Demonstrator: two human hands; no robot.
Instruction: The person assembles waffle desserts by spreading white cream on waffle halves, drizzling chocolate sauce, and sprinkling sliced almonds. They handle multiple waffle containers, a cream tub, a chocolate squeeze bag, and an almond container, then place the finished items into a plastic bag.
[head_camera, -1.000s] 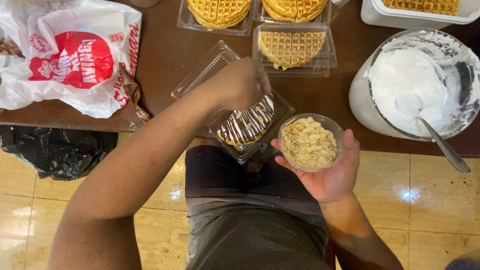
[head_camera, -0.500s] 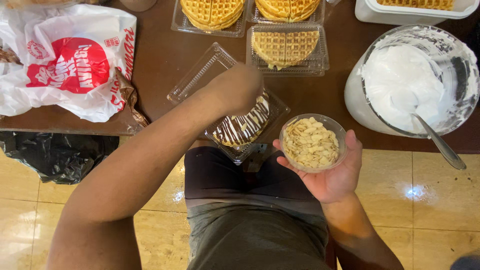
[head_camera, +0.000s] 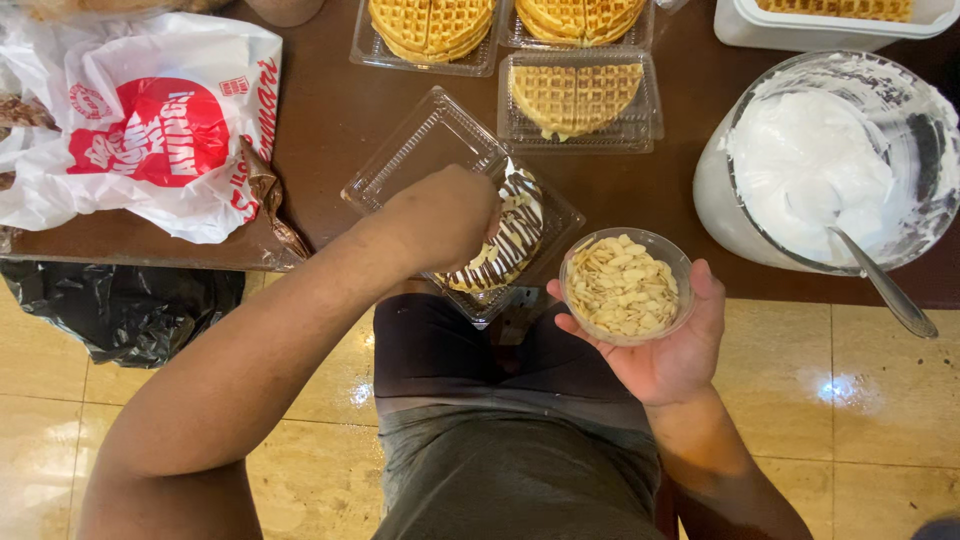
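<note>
My left hand (head_camera: 445, 215) hovers with fingers pinched together over a folded waffle (head_camera: 518, 225) striped with dark and white drizzle and dotted with almond flakes. The waffle lies in an open clear clamshell box (head_camera: 420, 150) at the table's near edge. Whatever the pinched fingers hold is hidden. My right hand (head_camera: 670, 355) cradles a small clear bowl of sliced almonds (head_camera: 625, 285) just off the table edge, right of the waffle.
A big glass bowl of white cream (head_camera: 830, 160) with a metal spoon (head_camera: 885, 285) stands at right. Clear boxes with plain waffles (head_camera: 578, 95) line the back. A white and red plastic bag (head_camera: 150, 130) lies at left, a black bag (head_camera: 120, 310) below it on the floor.
My left hand has stayed over the drizzled waffle, shifting only slightly along it. The bowl in my right hand has hardly moved.
</note>
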